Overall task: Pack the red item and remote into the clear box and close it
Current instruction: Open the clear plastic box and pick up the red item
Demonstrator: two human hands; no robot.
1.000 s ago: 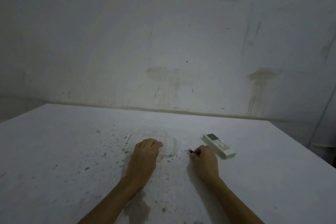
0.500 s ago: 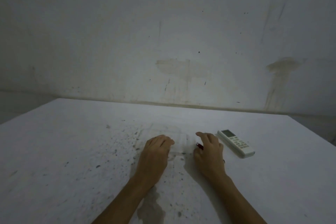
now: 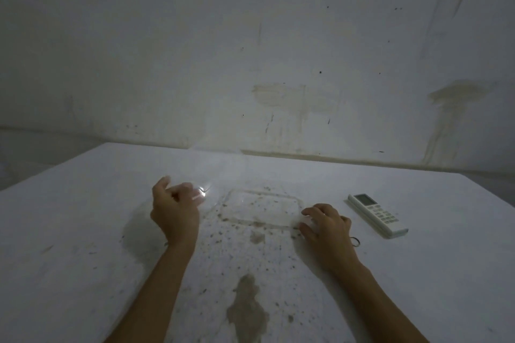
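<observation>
Left hand (image 3: pixel 175 213): raised off the table, fingers curled on a clear lid (image 3: pixel 202 194) that catches a glint; a light pinch, so it could slip.
Right hand (image 3: pixel 326 227): pressed down at the right end of the clear box (image 3: pixel 260 207); whether it clutches anything I cannot tell.
Clear box: open, flat on the white table (image 3: pixel 83 231), barely visible against it, so a careless reach might knock it.
Red item: not visible, perhaps under the right hand.
Remote (image 3: pixel 376 215): just right of that hand, unpacked.
Black loop (image 3: pixel 355 241): beside the right wrist, could snag.
</observation>
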